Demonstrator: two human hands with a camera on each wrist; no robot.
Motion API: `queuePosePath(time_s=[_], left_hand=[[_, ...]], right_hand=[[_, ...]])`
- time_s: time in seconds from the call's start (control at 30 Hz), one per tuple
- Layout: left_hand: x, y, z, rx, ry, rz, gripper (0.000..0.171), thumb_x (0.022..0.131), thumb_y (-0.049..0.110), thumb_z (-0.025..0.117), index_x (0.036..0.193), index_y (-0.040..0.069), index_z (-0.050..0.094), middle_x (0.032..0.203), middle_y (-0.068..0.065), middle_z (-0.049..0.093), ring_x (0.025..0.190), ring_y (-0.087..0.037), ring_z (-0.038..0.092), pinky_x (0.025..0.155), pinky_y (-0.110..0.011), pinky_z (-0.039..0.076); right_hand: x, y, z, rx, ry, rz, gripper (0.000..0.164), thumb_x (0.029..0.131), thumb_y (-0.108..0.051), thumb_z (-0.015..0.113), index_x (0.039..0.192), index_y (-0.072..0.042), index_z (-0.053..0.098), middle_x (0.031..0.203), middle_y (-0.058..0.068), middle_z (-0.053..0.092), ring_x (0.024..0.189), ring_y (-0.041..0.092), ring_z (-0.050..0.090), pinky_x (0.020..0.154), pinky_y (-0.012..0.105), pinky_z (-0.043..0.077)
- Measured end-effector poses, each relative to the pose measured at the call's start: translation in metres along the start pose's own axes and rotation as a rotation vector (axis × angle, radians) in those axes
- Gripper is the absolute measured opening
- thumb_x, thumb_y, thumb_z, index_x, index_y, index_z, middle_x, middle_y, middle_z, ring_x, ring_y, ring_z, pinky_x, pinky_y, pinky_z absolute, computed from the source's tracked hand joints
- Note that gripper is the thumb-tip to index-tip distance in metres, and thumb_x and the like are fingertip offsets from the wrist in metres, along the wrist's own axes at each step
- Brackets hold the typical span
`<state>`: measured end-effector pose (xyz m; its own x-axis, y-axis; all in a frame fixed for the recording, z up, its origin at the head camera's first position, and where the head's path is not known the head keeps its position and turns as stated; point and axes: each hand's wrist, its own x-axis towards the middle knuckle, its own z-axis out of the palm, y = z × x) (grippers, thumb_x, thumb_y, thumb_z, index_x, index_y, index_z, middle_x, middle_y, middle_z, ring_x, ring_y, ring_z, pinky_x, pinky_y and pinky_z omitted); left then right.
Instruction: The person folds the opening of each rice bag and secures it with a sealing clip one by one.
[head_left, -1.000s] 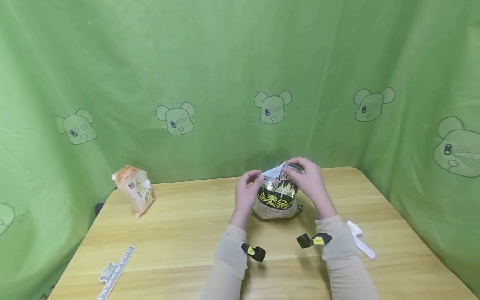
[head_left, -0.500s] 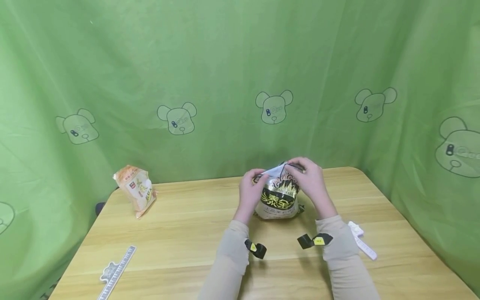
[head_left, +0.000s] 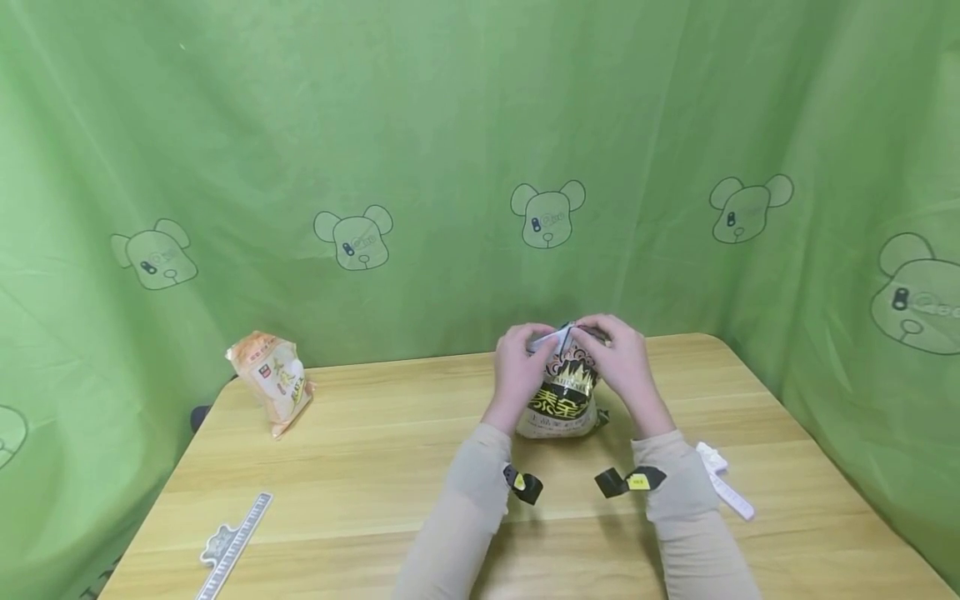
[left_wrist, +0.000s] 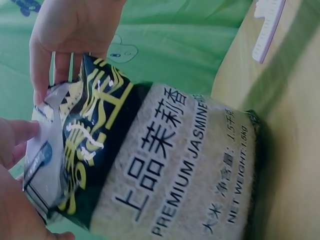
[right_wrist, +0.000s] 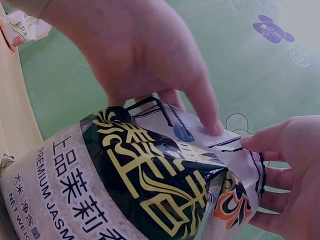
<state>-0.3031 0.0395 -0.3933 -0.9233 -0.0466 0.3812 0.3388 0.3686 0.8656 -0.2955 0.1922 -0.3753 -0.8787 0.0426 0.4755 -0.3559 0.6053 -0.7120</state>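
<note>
A jasmine rice bag [head_left: 561,408] with a black and gold band stands upright on the table. Its top is folded over toward me, with the pale flap [left_wrist: 44,155] showing in the left wrist view. My left hand [head_left: 517,367] pinches the left part of this fold between thumb and fingers. Opposite it, my right hand [head_left: 621,358] pinches the right part, its thumb on the flap [right_wrist: 252,170] and its fingers behind. Both hands are close together at the bag's top, and rice fills the clear lower part [left_wrist: 190,170].
An orange and white food bag [head_left: 273,379] stands at the table's back left. A grey strip with a bear-shaped piece [head_left: 234,546] lies at front left, and a pale lavender one [head_left: 726,483] beside my right sleeve. A green curtain [head_left: 450,167] hangs behind the table [head_left: 375,467].
My left hand has moved right and slightly up along the bag's top, closer to the right hand. The visible pale flap between the hands has become shorter. The right hand has stayed nearly in place.
</note>
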Motion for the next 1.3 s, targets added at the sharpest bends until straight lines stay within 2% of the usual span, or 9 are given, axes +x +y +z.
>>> queuePosePath(time_s=[0.2, 0.33, 0.53, 0.83, 1.07, 1.3], left_hand=[[0.002, 0.011, 0.005, 0.135, 0.012, 0.041, 0.019, 0.09, 0.032, 0.068, 0.102, 0.018, 0.072, 0.118, -0.002, 0.068, 0.116, -0.024, 0.055, 0.105, -0.046, 0.037], [0.002, 0.012, 0.005, 0.162, 0.018, 0.052, 0.02, 0.09, 0.033, 0.068, 0.102, 0.019, 0.072, 0.119, -0.001, 0.068, 0.119, -0.025, 0.054, 0.109, -0.048, 0.033], [0.0, 0.001, 0.003, 0.111, 0.015, 0.007, 0.022, 0.09, 0.036, 0.067, 0.102, 0.019, 0.072, 0.117, -0.001, 0.068, 0.116, -0.022, 0.053, 0.104, -0.045, 0.037], [-0.005, -0.014, -0.005, 0.047, 0.036, 0.0, 0.023, 0.091, 0.033, 0.067, 0.103, 0.014, 0.072, 0.117, -0.005, 0.068, 0.116, -0.025, 0.054, 0.103, -0.047, 0.042], [-0.008, -0.03, -0.011, -0.012, 0.06, -0.021, 0.022, 0.09, 0.032, 0.068, 0.101, 0.013, 0.071, 0.115, -0.005, 0.068, 0.115, -0.024, 0.056, 0.104, -0.046, 0.042], [-0.01, -0.038, -0.015, -0.064, 0.08, -0.041, 0.023, 0.089, 0.03, 0.069, 0.103, 0.012, 0.071, 0.116, -0.007, 0.068, 0.116, -0.026, 0.057, 0.107, -0.047, 0.041]], right_hand=[[0.001, 0.0, 0.0, 0.004, -0.003, -0.005, 0.027, 0.092, -0.026, 0.067, 0.106, -0.003, 0.069, 0.107, 0.019, 0.068, 0.101, 0.036, 0.063, 0.094, 0.054, 0.049], [0.001, -0.001, -0.001, 0.008, -0.006, 0.001, 0.027, 0.092, -0.026, 0.067, 0.106, -0.003, 0.069, 0.107, 0.019, 0.068, 0.101, 0.036, 0.063, 0.095, 0.054, 0.048], [0.001, -0.002, -0.001, -0.003, -0.002, 0.012, 0.026, 0.091, -0.024, 0.068, 0.107, -0.003, 0.069, 0.107, 0.019, 0.068, 0.101, 0.036, 0.063, 0.095, 0.053, 0.049], [0.001, -0.002, -0.001, 0.005, -0.011, 0.013, 0.027, 0.092, -0.025, 0.067, 0.107, -0.002, 0.069, 0.108, 0.02, 0.068, 0.102, 0.037, 0.063, 0.095, 0.054, 0.048], [0.0, -0.001, -0.002, 0.018, -0.018, 0.012, 0.027, 0.092, -0.023, 0.067, 0.107, -0.001, 0.068, 0.107, 0.02, 0.068, 0.101, 0.035, 0.064, 0.092, 0.051, 0.053], [0.0, 0.0, -0.002, 0.023, -0.02, 0.018, 0.027, 0.091, -0.024, 0.068, 0.107, -0.002, 0.069, 0.107, 0.019, 0.068, 0.1, 0.035, 0.064, 0.092, 0.05, 0.053]])
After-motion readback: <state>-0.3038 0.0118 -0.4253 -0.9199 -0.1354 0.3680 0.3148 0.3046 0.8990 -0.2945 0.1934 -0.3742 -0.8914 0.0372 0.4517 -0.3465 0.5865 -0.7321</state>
